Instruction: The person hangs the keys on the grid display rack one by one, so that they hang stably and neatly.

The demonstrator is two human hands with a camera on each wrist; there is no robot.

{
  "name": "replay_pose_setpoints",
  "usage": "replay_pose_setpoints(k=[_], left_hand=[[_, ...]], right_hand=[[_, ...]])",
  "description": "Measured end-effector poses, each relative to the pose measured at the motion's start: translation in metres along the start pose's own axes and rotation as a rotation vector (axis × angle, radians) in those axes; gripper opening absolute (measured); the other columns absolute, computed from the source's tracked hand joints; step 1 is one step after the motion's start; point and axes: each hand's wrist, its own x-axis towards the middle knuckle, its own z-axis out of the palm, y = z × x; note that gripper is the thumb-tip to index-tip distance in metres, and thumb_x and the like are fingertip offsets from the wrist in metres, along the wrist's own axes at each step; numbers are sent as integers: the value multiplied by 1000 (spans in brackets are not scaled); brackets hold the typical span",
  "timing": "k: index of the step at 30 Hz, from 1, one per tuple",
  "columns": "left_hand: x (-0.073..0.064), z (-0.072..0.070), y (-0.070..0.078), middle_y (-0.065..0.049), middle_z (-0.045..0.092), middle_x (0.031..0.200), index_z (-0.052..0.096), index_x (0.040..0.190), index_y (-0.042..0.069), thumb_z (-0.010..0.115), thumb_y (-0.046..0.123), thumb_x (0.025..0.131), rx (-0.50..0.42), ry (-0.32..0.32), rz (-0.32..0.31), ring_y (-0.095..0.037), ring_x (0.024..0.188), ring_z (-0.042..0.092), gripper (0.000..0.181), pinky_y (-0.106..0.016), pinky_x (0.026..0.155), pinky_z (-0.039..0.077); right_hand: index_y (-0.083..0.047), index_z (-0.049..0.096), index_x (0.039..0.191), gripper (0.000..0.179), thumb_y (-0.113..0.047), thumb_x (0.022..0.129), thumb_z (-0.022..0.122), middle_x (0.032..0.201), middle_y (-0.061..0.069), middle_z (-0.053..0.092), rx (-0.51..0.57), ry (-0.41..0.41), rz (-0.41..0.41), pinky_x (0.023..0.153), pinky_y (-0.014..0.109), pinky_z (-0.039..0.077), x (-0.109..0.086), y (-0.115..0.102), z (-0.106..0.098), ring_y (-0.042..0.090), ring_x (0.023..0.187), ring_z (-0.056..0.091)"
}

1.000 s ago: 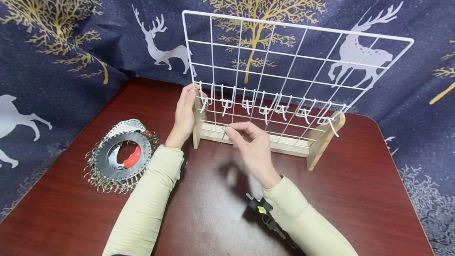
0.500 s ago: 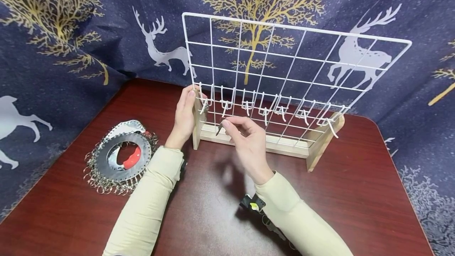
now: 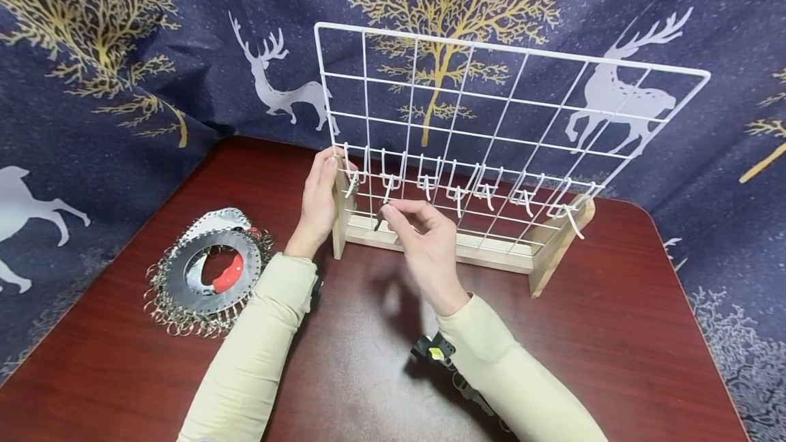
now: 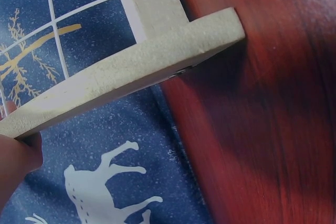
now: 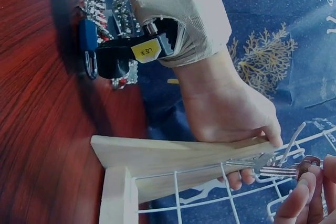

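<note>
A white wire grid rack (image 3: 516, 49) with a row of white hooks stands in wooden supports. My left hand (image 3: 319, 196) grips its left wooden side post (image 3: 339, 224); the left wrist view catches the thumb side of that hand (image 4: 18, 161) against the post's edge. Between thumb and fingers, my right hand (image 3: 426, 244) pinches a key (image 3: 379, 218) by its ring end, just below the second hook (image 3: 390, 181) from the left. Seen from the right wrist, the held key (image 5: 278, 172) points away from the fingertips. Behind it, another key (image 5: 239, 162) hangs by the left post.
Left of my arm lie flat metal rings (image 3: 178, 268) edged with many small split rings, around a red-and-silver piece (image 3: 227, 271). More keys (image 3: 469, 394) lie beneath my right forearm. A blue padlock (image 5: 88, 35) shows in the right wrist view. Patterned cloth (image 3: 202, 33) hangs behind the table.
My right hand has shifted a little left and up with the key, closer to the second hook. The left hand stays on the post.
</note>
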Motion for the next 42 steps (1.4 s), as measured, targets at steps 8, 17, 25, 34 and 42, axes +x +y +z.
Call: replay_pose_setpoints(k=[8,17,25,34,42], left_hand=[[0,-1,-2,-31,52,95,55,110,7,34,15,105,13,5,16,-14,76,58,22,-23,65,47],[0,-1,0,-29,52,96,47,115,-7,33,16,106,41,-7,5,-14,78,57,28,-24,66,47],[1,-2,0,-25,55,95,53,112,5,34,15,106,59,0,16,-25,82,59,22,-23,69,48],[1,-1,0,-22,55,94,55,109,9,34,15,106,-6,6,17,-22,79,59,22,-24,68,47],[0,-1,-1,-14,59,92,52,112,1,33,16,106,5,-2,14,-19,78,58,24,-25,66,47]], right_hand=[[-4,73,101,17,-14,87,74,92,7,72,-13,6,-2,55,23,50,0,4,-3,15,70,61],[-4,72,101,19,-17,87,74,89,7,71,-32,6,37,59,24,52,-3,8,-13,18,73,63],[-3,72,99,17,-14,86,75,89,8,71,-77,-25,60,60,27,53,-7,15,-33,13,69,62],[-9,72,100,18,-19,85,76,96,1,70,-283,-180,179,69,29,55,-16,22,-55,22,81,64],[-12,66,104,21,-22,86,73,84,-9,63,-694,-682,186,71,30,52,-28,29,-78,11,76,59]])
